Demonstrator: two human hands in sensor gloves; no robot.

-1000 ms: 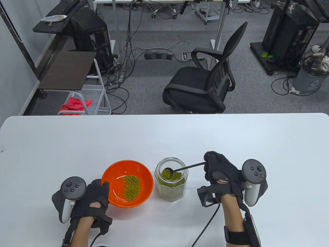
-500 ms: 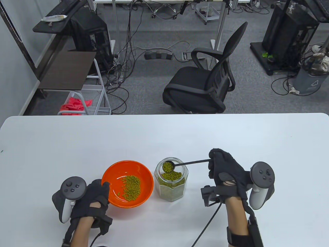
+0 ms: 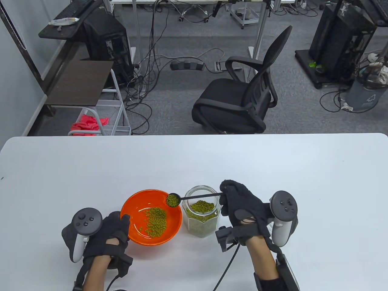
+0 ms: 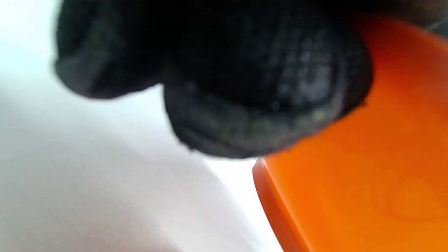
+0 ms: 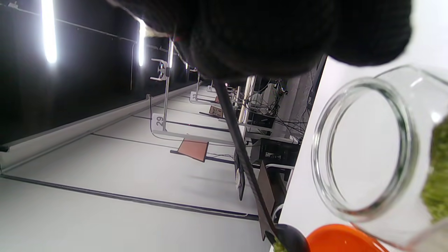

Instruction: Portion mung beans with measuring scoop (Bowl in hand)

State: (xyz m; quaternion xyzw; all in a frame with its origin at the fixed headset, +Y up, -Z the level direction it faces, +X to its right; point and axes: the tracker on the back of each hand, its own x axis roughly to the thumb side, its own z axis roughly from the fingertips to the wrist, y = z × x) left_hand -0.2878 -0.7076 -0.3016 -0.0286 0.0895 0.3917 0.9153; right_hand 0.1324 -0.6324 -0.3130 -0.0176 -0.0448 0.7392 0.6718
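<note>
Lifted from the jar [image 3: 201,212], the light, spill-prone scoop [image 3: 173,199], pinched at its handle end by the right hand [image 3: 242,209], now hovers at the two o'clock rim of the bowl [image 3: 133,233], which the left hand [image 3: 109,236] grips.

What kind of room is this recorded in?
Most likely a lab or office workspace, not a kitchen. Behind the white table stands a black office chair, computer towers sit on racks, and cables trail across the grey carpet.

A lab: computer towers [image 3: 107,45], trailing cables [image 3: 151,54], office chair [image 3: 239,97].
</note>
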